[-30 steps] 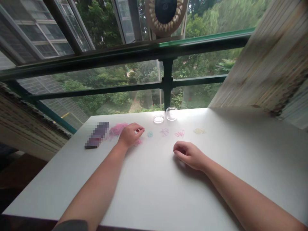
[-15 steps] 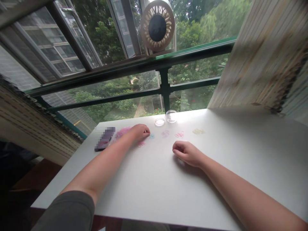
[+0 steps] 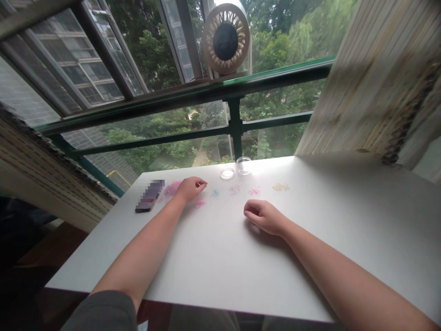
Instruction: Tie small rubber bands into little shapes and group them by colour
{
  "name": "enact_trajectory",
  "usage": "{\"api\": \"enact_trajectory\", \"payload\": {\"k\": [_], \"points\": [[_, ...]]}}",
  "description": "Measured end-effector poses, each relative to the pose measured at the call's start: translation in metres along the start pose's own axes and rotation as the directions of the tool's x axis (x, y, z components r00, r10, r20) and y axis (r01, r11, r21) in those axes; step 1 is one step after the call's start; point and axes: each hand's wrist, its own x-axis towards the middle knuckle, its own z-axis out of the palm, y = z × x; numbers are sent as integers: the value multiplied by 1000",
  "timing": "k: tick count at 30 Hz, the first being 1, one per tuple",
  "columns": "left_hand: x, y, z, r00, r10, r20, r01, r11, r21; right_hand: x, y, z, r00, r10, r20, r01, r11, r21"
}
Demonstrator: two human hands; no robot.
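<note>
My left hand (image 3: 190,189) hovers low over the right side of a loose pink heap of small thin bands (image 3: 170,188). Its thumb and fingertips come together in a pinch; anything between them is too small to see. A few pink bands (image 3: 200,202) lie just below that hand. Right of its fingertips sits a small teal cluster of bands (image 3: 215,193), apart from the hand. Further right come a pale mauve group (image 3: 234,189), a pink group (image 3: 254,190) and a yellowish group (image 3: 281,186). My right hand (image 3: 263,216) rests on the table, loosely curled, with nothing visible in it.
A shallow clear round dish (image 3: 227,173) and a taller clear round dish (image 3: 244,166) stand at the back edge of the white table (image 3: 206,257). A phone (image 3: 150,196) lies at the left. Behind are a green railing (image 3: 235,124), a fan (image 3: 226,41) and a curtain (image 3: 341,101).
My left hand went right to the teal cluster half a second ago, then came back left over the pink heap. My right hand stays curled in place. The view has tilted slightly.
</note>
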Motion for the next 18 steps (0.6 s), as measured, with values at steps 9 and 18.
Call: {"api": "enact_trajectory", "payload": {"k": [9, 18], "points": [[-67, -66, 7, 687, -542, -484, 236, 796, -558, -2, 3, -1, 998, 60, 25, -62, 995, 77], [-66, -93, -8, 630, -688, -359, 245, 615, -749, -1, 5, -2, 989, 142, -36, -134, 977, 166]]}}
